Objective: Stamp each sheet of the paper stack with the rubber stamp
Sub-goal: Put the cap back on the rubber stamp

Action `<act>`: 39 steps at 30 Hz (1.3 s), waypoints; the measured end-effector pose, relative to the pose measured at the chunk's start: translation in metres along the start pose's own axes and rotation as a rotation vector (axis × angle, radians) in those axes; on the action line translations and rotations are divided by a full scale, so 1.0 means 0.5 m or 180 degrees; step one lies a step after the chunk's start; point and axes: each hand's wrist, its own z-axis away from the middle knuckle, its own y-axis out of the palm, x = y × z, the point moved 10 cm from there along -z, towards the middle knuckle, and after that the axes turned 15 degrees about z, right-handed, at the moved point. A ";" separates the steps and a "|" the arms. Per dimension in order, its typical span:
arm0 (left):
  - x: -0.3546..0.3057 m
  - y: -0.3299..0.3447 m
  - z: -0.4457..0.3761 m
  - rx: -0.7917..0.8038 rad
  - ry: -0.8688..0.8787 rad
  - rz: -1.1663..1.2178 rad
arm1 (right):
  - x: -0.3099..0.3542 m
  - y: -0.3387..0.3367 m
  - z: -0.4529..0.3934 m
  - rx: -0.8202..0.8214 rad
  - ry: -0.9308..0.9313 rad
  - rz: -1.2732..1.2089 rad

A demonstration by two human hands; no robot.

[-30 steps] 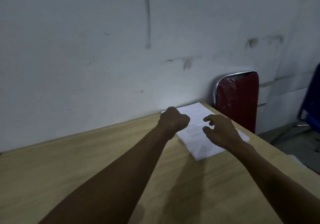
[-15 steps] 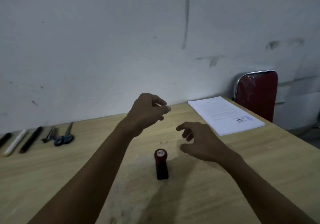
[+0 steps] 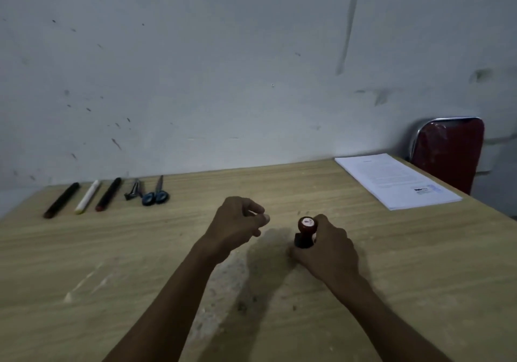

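A rubber stamp (image 3: 305, 230) with a dark red knob and black base stands upright on the wooden table (image 3: 112, 249) near its middle. My right hand (image 3: 328, 245) grips the stamp from the right, fingers curled round its base. My left hand (image 3: 240, 220) hovers just left of the stamp with fingers curled; I cannot tell whether they pinch anything. The white paper stack (image 3: 394, 181) lies at the table's far right corner, its top sheet printed and bearing a blue stamp mark near the front right.
Along the far left of the table lie three markers (image 3: 86, 196), a small metal tool (image 3: 133, 191) and blue-handled scissors (image 3: 155, 193). A red chair back (image 3: 450, 151) stands behind the table's right corner. A marked grey wall runs right behind the table.
My view swung left from the paper stack to the table's middle. My right hand moved onto the stamp and took hold of it. My left hand stays curled beside it.
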 end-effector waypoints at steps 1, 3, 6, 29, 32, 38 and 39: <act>0.007 -0.004 0.002 -0.0012 -0.0017 0.0005 | 0.003 0.000 0.001 -0.0069 0.0030 0.0068; 0.022 -0.007 0.006 -0.0017 -0.0049 0.0038 | 0.004 0.002 -0.002 -0.0174 0.0104 0.0172; 0.042 -0.006 0.009 0.0012 -0.0088 0.0077 | -0.004 0.004 -0.010 -0.0332 0.0205 0.0096; -0.013 0.033 0.055 0.0269 0.1038 0.0165 | 0.062 0.068 0.015 0.1470 0.0732 -0.4276; -0.019 0.027 0.058 0.0248 0.1098 0.0120 | 0.064 0.075 0.020 0.1554 0.0784 -0.4246; -0.030 0.025 0.066 0.0302 0.1202 -0.0035 | 0.081 0.098 0.046 0.2047 0.0917 -0.4436; -0.029 0.026 0.067 0.0310 0.1211 -0.0033 | 0.083 0.101 0.049 0.2109 0.0926 -0.4481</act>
